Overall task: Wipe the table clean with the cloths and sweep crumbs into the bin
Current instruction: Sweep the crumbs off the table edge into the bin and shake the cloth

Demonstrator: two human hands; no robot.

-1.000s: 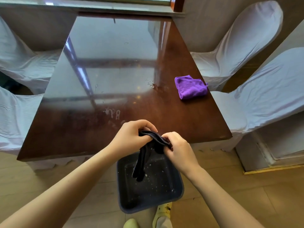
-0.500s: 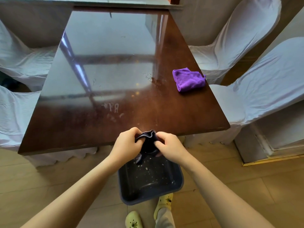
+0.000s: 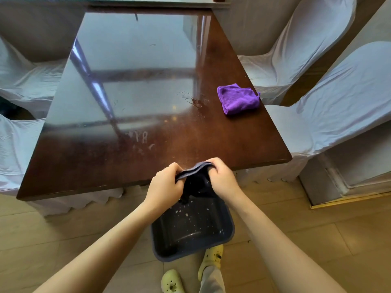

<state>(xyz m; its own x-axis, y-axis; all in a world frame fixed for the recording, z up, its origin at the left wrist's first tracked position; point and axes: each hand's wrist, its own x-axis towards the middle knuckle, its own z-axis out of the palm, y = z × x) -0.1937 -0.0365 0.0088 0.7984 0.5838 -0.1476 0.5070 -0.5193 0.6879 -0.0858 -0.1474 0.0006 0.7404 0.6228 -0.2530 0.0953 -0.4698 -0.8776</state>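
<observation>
A dark grey cloth (image 3: 195,180) is bunched between my left hand (image 3: 166,181) and my right hand (image 3: 223,178), both gripping it just past the near edge of the glossy brown table (image 3: 148,81). Directly below the cloth, on the floor, stands a dark blue bin (image 3: 229,227) with pale crumbs scattered inside. A folded purple cloth (image 3: 239,99) lies on the table near its right edge. Wet smears and drops (image 3: 194,101) show on the tabletop left of the purple cloth, and fainter marks (image 3: 140,137) nearer me.
White-covered chairs stand at the right (image 3: 317,49), (image 3: 342,102) and at the left (image 3: 19,81). A white cabinet base (image 3: 349,172) sits at the right on the wooden floor. My feet in yellow-green clogs (image 3: 211,256) are beside the bin.
The hanging tail of the dark cloth has been gathered up into my hands, which have drawn closer together and risen toward the table edge above the bin.
</observation>
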